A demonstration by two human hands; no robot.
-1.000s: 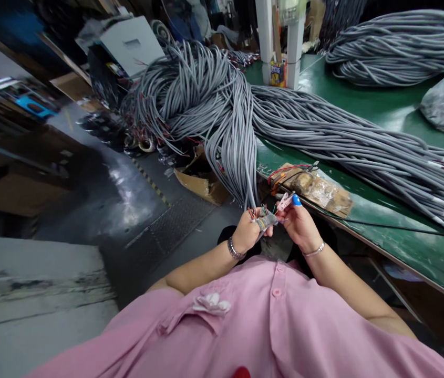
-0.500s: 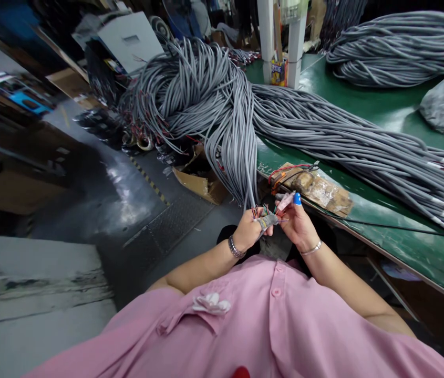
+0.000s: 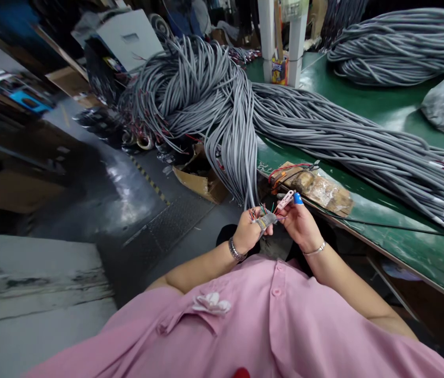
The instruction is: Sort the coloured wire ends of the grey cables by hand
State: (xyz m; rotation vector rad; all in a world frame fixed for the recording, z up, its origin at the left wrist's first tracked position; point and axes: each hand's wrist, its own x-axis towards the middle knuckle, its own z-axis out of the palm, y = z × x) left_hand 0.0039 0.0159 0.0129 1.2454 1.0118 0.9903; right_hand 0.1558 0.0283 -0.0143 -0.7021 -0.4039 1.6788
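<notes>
My left hand [image 3: 246,232] is closed around the end of a grey cable [image 3: 251,193], its thin coloured wires [image 3: 265,210] fanning out above the fingers. At the thumb is a grey ribbed sleeve with a yellow band [image 3: 264,223]; whether it covers the thumb or the cable I cannot tell. Close beside it, my right hand [image 3: 303,227] pinches a small pale pink tool with slots [image 3: 285,201], tilted up to the right. A blue cover [image 3: 297,198] sits on a digit of that hand. Several wires run between the two hands, and the fingertips partly hide them.
Long grey cable bundles [image 3: 336,123] lie over the green table [image 3: 383,207], with a large coil [image 3: 202,68] at its left end. A taped wooden block [image 3: 320,190] lies at the table edge near my right hand. An open cardboard box [image 3: 198,181] stands on the floor.
The pale pink tool has turned, so its slotted flat side now shows. My right hand has shifted slightly right and down; my left hand stays at almost the same spot.
</notes>
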